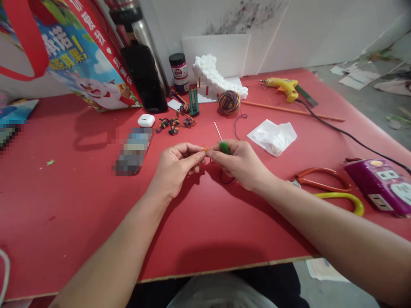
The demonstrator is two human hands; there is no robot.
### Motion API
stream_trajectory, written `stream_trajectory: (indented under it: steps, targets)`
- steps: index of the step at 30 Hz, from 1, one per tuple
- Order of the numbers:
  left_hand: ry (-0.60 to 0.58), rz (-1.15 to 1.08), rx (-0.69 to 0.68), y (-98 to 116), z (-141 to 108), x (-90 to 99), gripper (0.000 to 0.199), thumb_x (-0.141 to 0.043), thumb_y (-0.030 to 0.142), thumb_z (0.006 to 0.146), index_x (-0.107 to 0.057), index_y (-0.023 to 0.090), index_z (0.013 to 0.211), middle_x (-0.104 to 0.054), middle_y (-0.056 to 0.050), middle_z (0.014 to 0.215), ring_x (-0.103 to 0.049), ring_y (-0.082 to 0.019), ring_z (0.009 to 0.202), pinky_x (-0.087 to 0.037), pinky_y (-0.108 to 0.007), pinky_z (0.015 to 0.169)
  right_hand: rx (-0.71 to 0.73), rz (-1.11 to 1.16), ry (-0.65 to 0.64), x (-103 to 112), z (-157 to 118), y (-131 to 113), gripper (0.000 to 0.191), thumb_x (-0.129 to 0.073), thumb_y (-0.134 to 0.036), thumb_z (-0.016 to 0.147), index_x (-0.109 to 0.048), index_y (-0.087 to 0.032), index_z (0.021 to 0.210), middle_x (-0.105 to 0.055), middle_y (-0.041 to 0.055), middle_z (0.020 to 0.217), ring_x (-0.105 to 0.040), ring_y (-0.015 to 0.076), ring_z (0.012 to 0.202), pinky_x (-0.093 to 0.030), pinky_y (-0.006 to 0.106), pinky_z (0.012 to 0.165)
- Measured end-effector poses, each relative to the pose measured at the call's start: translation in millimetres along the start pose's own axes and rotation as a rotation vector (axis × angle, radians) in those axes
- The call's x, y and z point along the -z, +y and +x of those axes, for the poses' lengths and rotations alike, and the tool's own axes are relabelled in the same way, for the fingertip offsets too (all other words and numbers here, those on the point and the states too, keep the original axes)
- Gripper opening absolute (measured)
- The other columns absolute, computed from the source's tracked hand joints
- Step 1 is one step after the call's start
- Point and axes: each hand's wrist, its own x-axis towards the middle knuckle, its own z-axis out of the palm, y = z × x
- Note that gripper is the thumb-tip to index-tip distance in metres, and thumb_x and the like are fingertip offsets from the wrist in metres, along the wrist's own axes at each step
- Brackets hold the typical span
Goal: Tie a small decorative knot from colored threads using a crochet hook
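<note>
Over the middle of the red table, my left hand [178, 167] pinches a small orange piece of yarn work [206, 149] between thumb and fingers. My right hand [240, 162] meets it there, its thumb and fingertip at the other side of the piece. A crochet hook [224, 147] with a green handle is tucked in the right hand, its thin metal shaft pointing up and away. Dark yarn [236, 126] runs from a multicoloured yarn ball [229, 102] toward the right hand. Small knotted yarn pieces [174, 124] lie beyond my left hand.
A phone [133, 152] and white earbud case [146, 120] lie to the left. Crumpled white paper [272, 137], scissors [324, 179] and a purple power socket box [380, 184] are at the right. Behind stand a glue gun [282, 87], a jar [179, 72] and a gift bag [93, 64].
</note>
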Motion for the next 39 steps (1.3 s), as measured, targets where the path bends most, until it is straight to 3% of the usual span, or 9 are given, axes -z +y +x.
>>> stream_trajectory:
  steps: [3, 8, 14, 20, 29, 34, 39]
  targets:
    - [-0.006, 0.0, -0.022, -0.6, 0.5, 0.5, 0.015, -0.093, 0.024, 0.065, -0.081, 0.017, 0.073, -0.072, -0.001, 0.064, -0.053, -0.006, 0.051, -0.039, -0.019, 0.049, -0.035, 0.072, 0.016, -1.1, 0.6, -0.6, 0.028, -0.084, -0.037, 0.073, -0.065, -0.017, 0.068, -0.04, -0.0114, 0.048, -0.026, 0.0026, 0.043, -0.015, 0.023, 0.042]
    - [-0.012, -0.006, -0.099, -4.2, 1.2, 2.7, 0.013, -0.093, 0.023, 0.066, -0.083, 0.019, 0.073, -0.078, -0.003, 0.075, -0.066, -0.011, 0.069, -0.053, -0.023, 0.068, -0.091, 0.15, 0.006, -2.2, -0.9, -2.6, 0.033, -0.089, -0.038, 0.069, -0.062, -0.018, 0.067, -0.038, -0.012, 0.045, -0.023, 0.0018, 0.041, -0.013, 0.022, 0.04]
    - [0.039, 0.196, -0.125, -1.5, -3.3, 1.7, 0.012, -0.089, 0.028, 0.073, -0.083, 0.019, 0.077, -0.073, -0.001, 0.069, -0.055, -0.01, 0.058, -0.04, -0.024, 0.054, -0.085, 0.121, -0.001, -1.8, -0.8, -0.8, 0.05, -0.098, -0.052, 0.06, -0.062, -0.018, 0.068, -0.037, -0.0126, 0.046, -0.025, 0.0025, 0.041, -0.013, 0.023, 0.039]
    - [0.068, 0.318, -0.214, -0.1, -8.1, -4.5, 0.01, -0.085, 0.027, 0.081, -0.081, 0.019, 0.076, -0.076, -0.002, 0.072, -0.062, -0.013, 0.065, -0.046, -0.024, 0.061, 0.049, -0.04, 0.07, -1.5, 0.6, 2.5, 0.042, -0.092, -0.049, 0.071, -0.064, -0.018, 0.068, -0.042, -0.0097, 0.048, -0.031, 0.0052, 0.047, -0.018, 0.025, 0.043]
    - [0.062, 0.409, -0.273, -0.6, -7.3, -4.1, 0.011, -0.078, 0.025, 0.085, -0.084, 0.019, 0.079, -0.072, -0.001, 0.069, -0.055, -0.012, 0.064, -0.041, -0.024, 0.06, 0.037, -0.026, 0.097, -2.3, 1.1, 3.2, 0.035, -0.088, -0.042, 0.072, -0.063, -0.019, 0.065, -0.042, -0.009, 0.049, -0.033, 0.0065, 0.049, -0.021, 0.025, 0.046]
    - [0.049, 0.282, -0.239, 2.2, -9.5, -9.1, 0.009, -0.078, 0.024, 0.083, -0.083, 0.02, 0.077, -0.072, -0.001, 0.07, -0.057, -0.013, 0.069, -0.045, -0.026, 0.068, 0.053, 0.078, 0.098, -4.0, -1.7, 2.1, 0.031, -0.087, -0.039, 0.071, -0.065, -0.019, 0.064, -0.046, -0.0073, 0.051, -0.035, 0.0073, 0.051, -0.023, 0.025, 0.048]
    - [0.029, 0.089, -0.137, 3.8, -12.0, -10.9, 0.007, -0.082, 0.025, 0.076, -0.082, 0.021, 0.071, -0.058, 0.002, 0.058, -0.044, -0.011, 0.058, -0.036, -0.026, 0.058, 0.055, 0.163, 0.091, -5.0, -4.5, -2.9, 0.025, -0.084, -0.031, 0.068, -0.064, -0.019, 0.06, -0.046, -0.0078, 0.049, -0.033, 0.0059, 0.049, -0.021, 0.025, 0.046]
